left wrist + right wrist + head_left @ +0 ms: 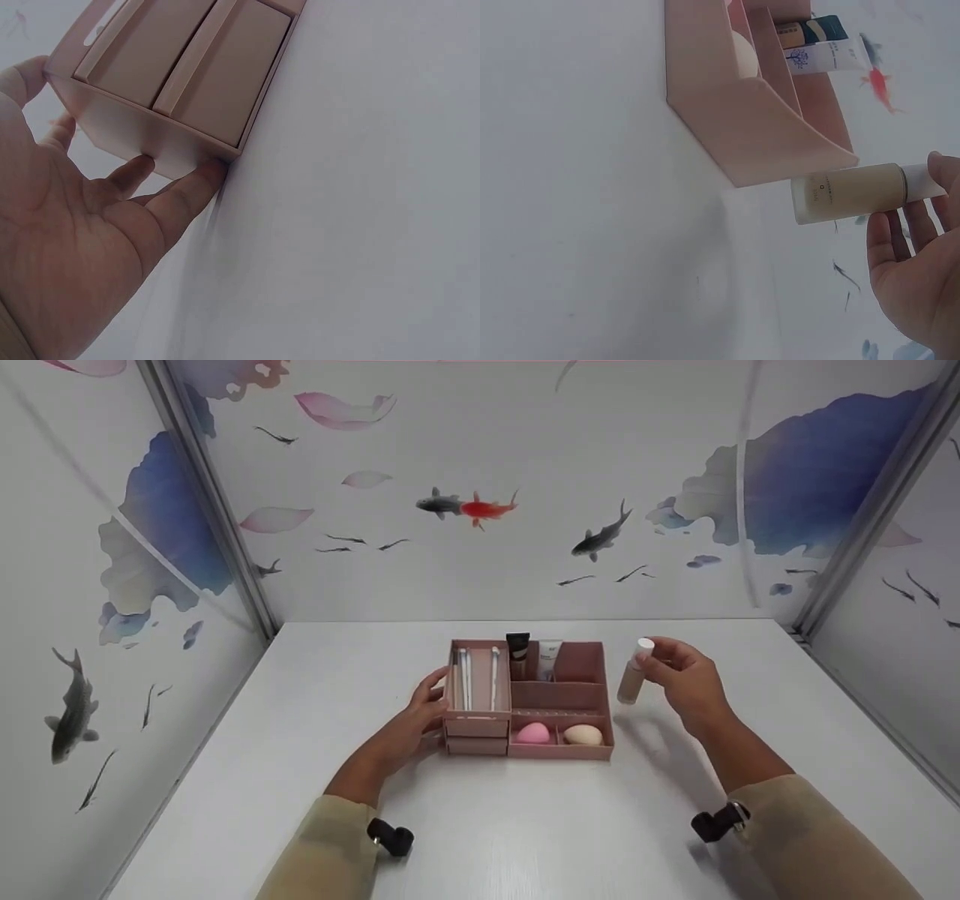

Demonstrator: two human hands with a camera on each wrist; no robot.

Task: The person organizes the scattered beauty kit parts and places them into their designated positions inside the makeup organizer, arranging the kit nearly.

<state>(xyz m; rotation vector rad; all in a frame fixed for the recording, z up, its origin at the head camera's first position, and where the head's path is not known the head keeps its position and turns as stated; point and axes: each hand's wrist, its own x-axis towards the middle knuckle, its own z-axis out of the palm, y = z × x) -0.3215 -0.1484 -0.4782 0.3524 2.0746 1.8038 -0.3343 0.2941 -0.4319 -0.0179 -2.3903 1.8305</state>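
Note:
A pink makeup organizer [559,688] stands on the white table, with two drawers [225,71] at its front left. My left hand [421,712] rests its spread fingertips against the organizer's left side wall [112,120]. Right of the organizer, my right hand [694,682] pinches a foundation bottle [631,682] by its white cap [922,182]. The bottle, filled with beige liquid, is tilted and held above the table, close to the organizer's right wall [757,135] in the right wrist view.
Inside the organizer stand a dark tube [517,654] and a white tube [549,658] at the back. Slim white sticks [466,679] lie in the left tray. A pink sponge [534,733] and a beige sponge [583,735] sit in front. Printed panels [480,450] enclose the table.

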